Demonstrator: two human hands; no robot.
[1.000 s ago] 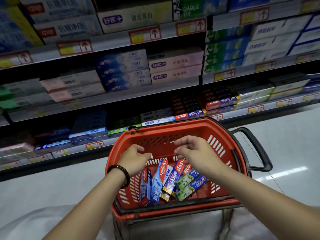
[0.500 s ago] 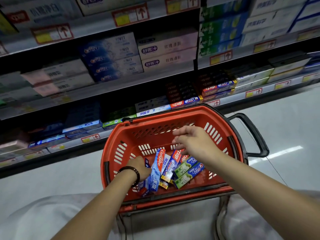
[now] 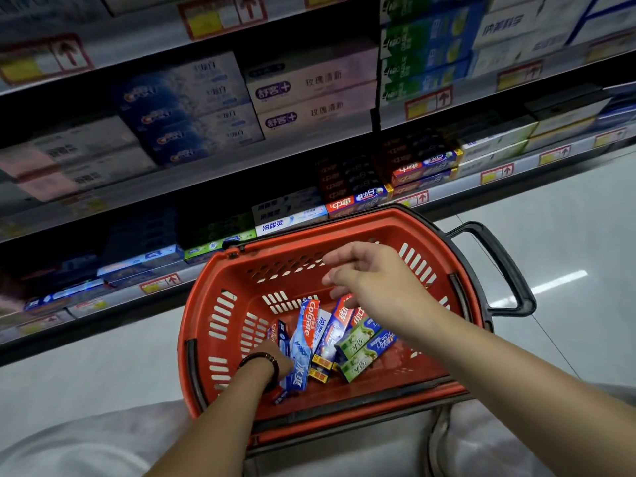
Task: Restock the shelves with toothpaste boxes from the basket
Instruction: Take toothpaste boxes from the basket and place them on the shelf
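Note:
A red plastic basket (image 3: pixel 220 325) stands on the floor in front of the shelves (image 3: pixel 241 163). Inside it lie several toothpaste boxes: a blue Colgate box (image 3: pixel 304 335), a red and blue box (image 3: pixel 339 321) and green boxes (image 3: pixel 358 352). My left hand (image 3: pixel 273 361), with a dark bracelet at the wrist, reaches down into the basket at the lower end of the Colgate box. Its fingers are hidden behind that box. My right hand (image 3: pixel 375 287) hovers over the basket with relaxed, spread fingers and holds nothing.
Rows of toothpaste boxes fill the shelves, with price tags (image 3: pixel 161 282) along the edges. The lowest shelf (image 3: pixel 113 297) sits just beyond the basket's far rim. A black handle (image 3: pixel 506 270) sticks out at the basket's right. Pale floor (image 3: pixel 568 270) lies to the right.
My left hand has dropped from the basket's rim down among the boxes. My right hand stays hovering above and its fingers have spread. The view has tilted downward.

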